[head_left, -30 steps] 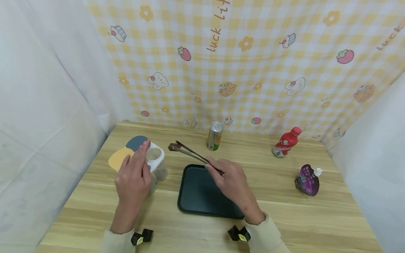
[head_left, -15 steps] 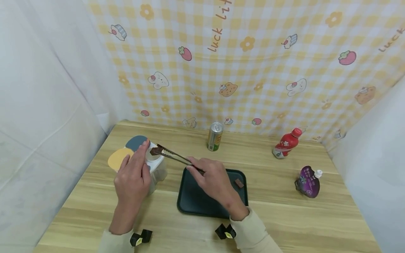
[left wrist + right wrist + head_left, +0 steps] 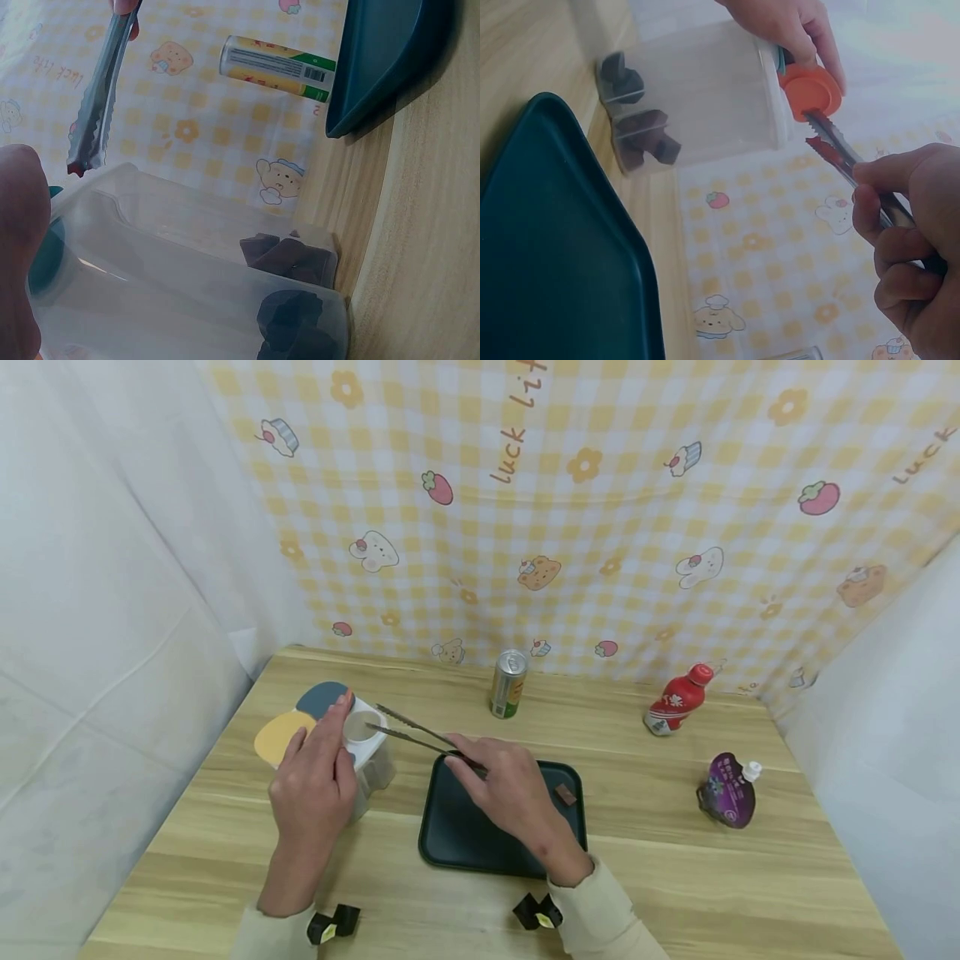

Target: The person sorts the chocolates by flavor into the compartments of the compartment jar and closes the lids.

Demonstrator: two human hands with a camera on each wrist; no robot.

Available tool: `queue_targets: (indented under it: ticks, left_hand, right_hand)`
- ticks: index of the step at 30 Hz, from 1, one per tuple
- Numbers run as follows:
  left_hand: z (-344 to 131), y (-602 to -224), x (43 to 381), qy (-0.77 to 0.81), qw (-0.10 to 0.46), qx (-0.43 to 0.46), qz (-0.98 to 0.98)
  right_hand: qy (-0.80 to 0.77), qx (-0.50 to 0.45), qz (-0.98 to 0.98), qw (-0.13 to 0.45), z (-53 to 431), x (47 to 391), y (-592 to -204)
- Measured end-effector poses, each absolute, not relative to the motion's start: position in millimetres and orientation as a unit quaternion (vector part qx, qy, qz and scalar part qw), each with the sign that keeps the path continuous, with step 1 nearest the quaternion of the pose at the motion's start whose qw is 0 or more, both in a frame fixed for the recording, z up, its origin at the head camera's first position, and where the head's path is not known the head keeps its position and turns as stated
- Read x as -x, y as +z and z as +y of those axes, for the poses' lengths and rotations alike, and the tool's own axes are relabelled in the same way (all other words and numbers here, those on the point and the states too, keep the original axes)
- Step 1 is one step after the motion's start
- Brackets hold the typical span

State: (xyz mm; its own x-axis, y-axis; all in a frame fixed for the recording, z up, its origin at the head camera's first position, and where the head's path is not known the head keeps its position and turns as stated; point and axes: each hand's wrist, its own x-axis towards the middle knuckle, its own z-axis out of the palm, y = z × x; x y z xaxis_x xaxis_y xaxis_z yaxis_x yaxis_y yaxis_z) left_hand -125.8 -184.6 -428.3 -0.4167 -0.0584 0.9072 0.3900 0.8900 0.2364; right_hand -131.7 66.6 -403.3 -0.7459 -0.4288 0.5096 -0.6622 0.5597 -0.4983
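My left hand (image 3: 313, 781) rests on the lid of a clear, compartmented storage box (image 3: 705, 97), fingers fairly straight. Its fingers are against a raised orange flap cap (image 3: 810, 94) beside a round opening. In my right hand (image 3: 510, 789) I grip metal tongs (image 3: 412, 731), their serrated tips spread apart at that opening with nothing between them. Dark brown chunks (image 3: 281, 255) lie at the bottom of one compartment, and darker chunks (image 3: 296, 322) in the one beside it. A small brown piece (image 3: 565, 794) sits on the dark green tray (image 3: 465, 835), partly under my right forearm.
Behind the tray stands a drink can (image 3: 510, 683). To the right are a red bottle (image 3: 677, 700) and a purple spouted pouch (image 3: 729, 791). Yellow (image 3: 281, 737) and blue (image 3: 324, 697) flaps cover other parts of the box lid. A checked curtain (image 3: 570, 527) hangs behind.
My right hand has moved left, bringing the tongs to the box opening. The brown chunk they held is gone from their tips, which have spread. My left hand has stayed in place.
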Motion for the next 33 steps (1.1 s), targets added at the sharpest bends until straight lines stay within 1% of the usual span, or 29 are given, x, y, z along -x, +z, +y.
queue_targets:
  ticks: [9,17,27,30,33]
  left_hand:
    - [-185.0,-428.7,125.8,-0.208,0.531,0.099,-0.816]
    - [-184.9,-427.8,125.3,-0.204,0.535,0.101,-0.814]
    - [-185.2,-427.1,125.2,-0.211,0.539,0.104,-0.809]
    - [-185.2,-428.3,125.6,-0.212,0.540,0.104,-0.808]
    - [-185.9,-429.8,125.3,-0.210,0.535,0.103,-0.812]
  right_hand:
    - [0.356,-0.284,-0.871,0.183,83.9,124.9,-409.0]
    - [0.362,-0.245,-0.876,0.203,117.7,108.2,-425.2]
    - [0.332,-0.152,-0.920,0.145,168.7,75.3,-433.2]
    - [0.306,-0.124,-0.933,0.145,185.8,64.1,-436.0]
    - [0.278,-0.101,-0.942,0.157,202.9,54.0,-440.7]
